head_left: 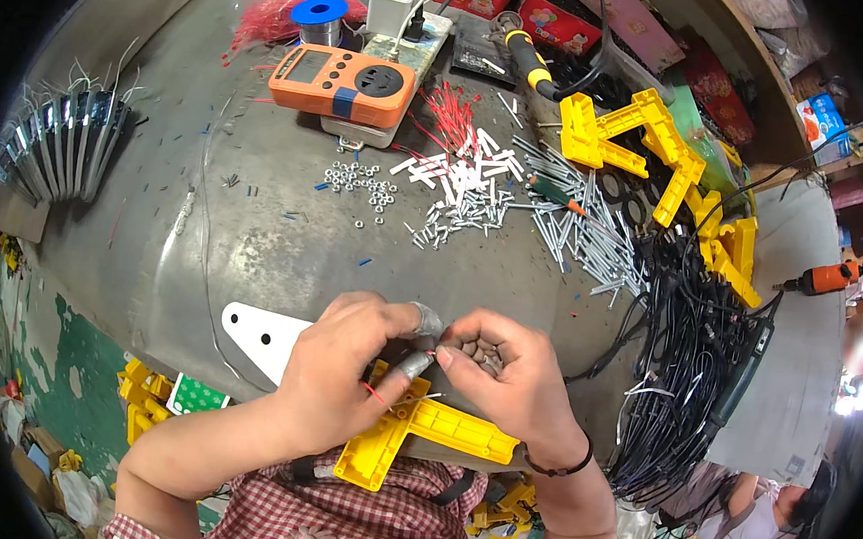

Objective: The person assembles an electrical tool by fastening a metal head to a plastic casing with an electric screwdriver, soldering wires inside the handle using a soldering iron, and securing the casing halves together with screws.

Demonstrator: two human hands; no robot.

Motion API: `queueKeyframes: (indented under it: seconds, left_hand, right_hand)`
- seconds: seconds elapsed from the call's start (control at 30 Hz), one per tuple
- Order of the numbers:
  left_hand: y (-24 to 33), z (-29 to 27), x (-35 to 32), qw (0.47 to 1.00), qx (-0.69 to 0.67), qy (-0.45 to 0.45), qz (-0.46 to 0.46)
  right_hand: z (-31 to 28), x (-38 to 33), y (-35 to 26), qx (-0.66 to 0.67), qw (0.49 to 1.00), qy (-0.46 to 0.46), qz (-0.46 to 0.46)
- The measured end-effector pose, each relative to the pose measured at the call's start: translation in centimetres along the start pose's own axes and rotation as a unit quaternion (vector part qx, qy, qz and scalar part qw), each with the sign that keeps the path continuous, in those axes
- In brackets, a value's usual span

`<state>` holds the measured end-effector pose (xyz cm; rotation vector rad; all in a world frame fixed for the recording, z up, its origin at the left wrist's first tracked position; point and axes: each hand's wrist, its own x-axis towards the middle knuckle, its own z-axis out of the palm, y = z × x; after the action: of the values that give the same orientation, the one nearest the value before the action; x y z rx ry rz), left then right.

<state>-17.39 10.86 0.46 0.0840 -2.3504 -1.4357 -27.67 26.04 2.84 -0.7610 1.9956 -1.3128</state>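
Over the near edge of the bench, my left hand point(341, 368) and my right hand point(512, 373) meet, fingertips almost touching. Grey tape wraps the left thumb and a fingertip. A thin red wire point(375, 395) runs out under the left hand, and a bit of red shows between the fingertips where both hands pinch. The right fingers are curled in; the exact grip is partly hidden. Below the hands lies a yellow plastic housing point(461, 429) with an angled, hollow shape. A white plate point(267, 340) with black holes sticks out from behind the left hand.
Ahead are nuts point(358, 181), white sleeves point(467, 168), long screws point(582, 229) and a screwdriver point(558, 194). An orange meter point(342, 84) stands near a solder spool point(320, 24). Black cables point(682, 374) and more yellow housings point(638, 124) crowd the right; metal strips point(69, 144) stand left.
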Motion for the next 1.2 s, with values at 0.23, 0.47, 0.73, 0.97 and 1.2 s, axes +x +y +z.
queueKeyframes:
  seconds: [0.23, 0.47, 0.73, 0.97, 1.2]
  left_hand:
    - [0.1, 0.2, 0.2, 0.952, 0.162, 0.027, 0.258]
    - [0.5, -0.8, 1.7, 0.990, 0.080, -0.063, 0.102]
    - [-0.9, -0.7, 1.7, 0.918, -0.308, -0.116, -0.220]
    - [-1.1, -0.4, 2.3, 0.954, 0.139, -0.018, 0.266]
    - [-1.1, 0.0, 2.3, 0.994, -0.053, 0.012, -0.096]
  right_hand:
    - [-0.3, 1.3, 2.1, 0.309, 0.928, -0.168, 0.124]
    - [-0.6, -1.0, -1.0, -0.164, 0.982, -0.004, -0.098]
    - [0.1, 0.2, 1.9, -0.226, 0.927, 0.054, -0.293]
    - [-1.1, 2.4, 1.8, 0.169, 0.977, -0.119, 0.056]
    - [-1.5, 2.6, 0.7, -0.281, 0.922, 0.030, -0.265]
